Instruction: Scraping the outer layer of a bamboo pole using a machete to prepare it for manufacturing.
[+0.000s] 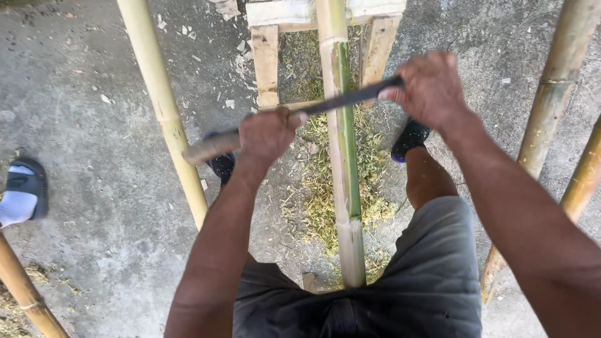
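Running between the person's knees to a wooden frame [266, 62], the bamboo pole [341, 163] is pale with one green strip still unscraped. A dark blade [341, 100] lies across it; the left hand [269, 134] grips its handle, the right hand [429, 87] its far end. Four other poles stand around.

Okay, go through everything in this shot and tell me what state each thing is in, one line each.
Middle bamboo pole: partly scraped, green strip left.
Blade: lying across that pole.
Left hand: gripping the blade's handle end.
Right hand: gripping its far end.
Shavings: piled under the pole.
Wooden frame: supporting the pole.
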